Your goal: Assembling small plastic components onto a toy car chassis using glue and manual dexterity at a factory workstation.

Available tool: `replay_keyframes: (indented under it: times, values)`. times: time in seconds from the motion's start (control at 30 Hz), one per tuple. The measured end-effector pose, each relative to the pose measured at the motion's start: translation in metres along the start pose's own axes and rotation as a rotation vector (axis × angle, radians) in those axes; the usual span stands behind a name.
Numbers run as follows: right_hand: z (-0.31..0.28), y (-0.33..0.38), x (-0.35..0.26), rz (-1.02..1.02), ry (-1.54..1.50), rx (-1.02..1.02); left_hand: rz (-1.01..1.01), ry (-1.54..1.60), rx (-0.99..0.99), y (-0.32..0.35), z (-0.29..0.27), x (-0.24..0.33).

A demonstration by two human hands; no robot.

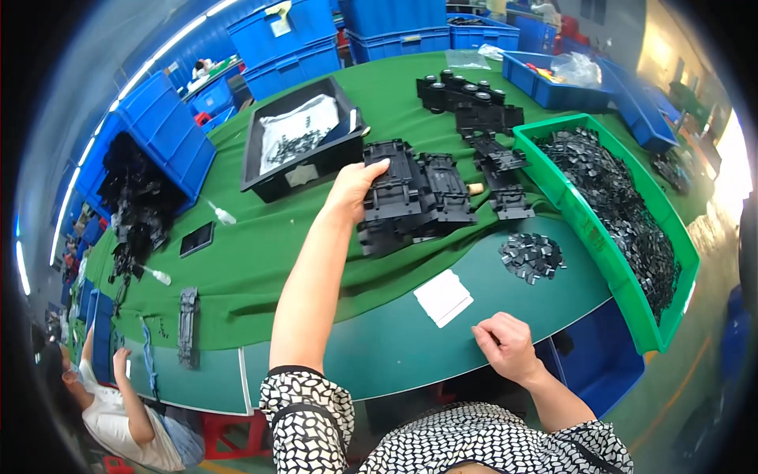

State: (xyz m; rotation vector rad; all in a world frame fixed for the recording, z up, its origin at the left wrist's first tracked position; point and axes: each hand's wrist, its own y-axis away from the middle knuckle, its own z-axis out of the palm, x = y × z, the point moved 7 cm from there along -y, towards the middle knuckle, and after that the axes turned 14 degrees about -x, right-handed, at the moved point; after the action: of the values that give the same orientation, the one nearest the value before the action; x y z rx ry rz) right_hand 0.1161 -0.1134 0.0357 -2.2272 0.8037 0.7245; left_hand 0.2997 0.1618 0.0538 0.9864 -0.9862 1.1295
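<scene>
My left hand reaches across the table and is closed on the edge of a black plastic chassis, thumb on top. That part belongs to a heap of similar black chassis parts, some overlapping, on the green cloth. Over the table's front edge my right hand is closed, its fingers curled in; whatever they hold, if anything, is hidden. Between the hands lies a white flat pad. Beyond the right hand sits a small pile of black pieces.
At the right, a green bin holds many small black pieces. A black tray with a white bag stands at the back left. A phone and a lone chassis lie left. A co-worker sits at the far left.
</scene>
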Motion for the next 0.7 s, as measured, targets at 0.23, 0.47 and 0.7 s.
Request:
replay_keyframes:
  times: [0.23, 0.47, 0.7]
  values:
    - [0.001, 0.001, -0.001, -0.056, 0.012, 0.031, 0.065, -0.872, 0.363, -0.053, 0.015, 0.0]
    - [-0.004, 0.005, 0.001, -0.067, 0.019, 0.031, 0.009, -0.764, 0.341, -0.051, 0.018, -0.01]
    - [-0.001, -0.001, 0.003, -0.073, -0.017, 0.034, 0.284, -0.384, 0.349, 0.027, -0.014, 0.018]
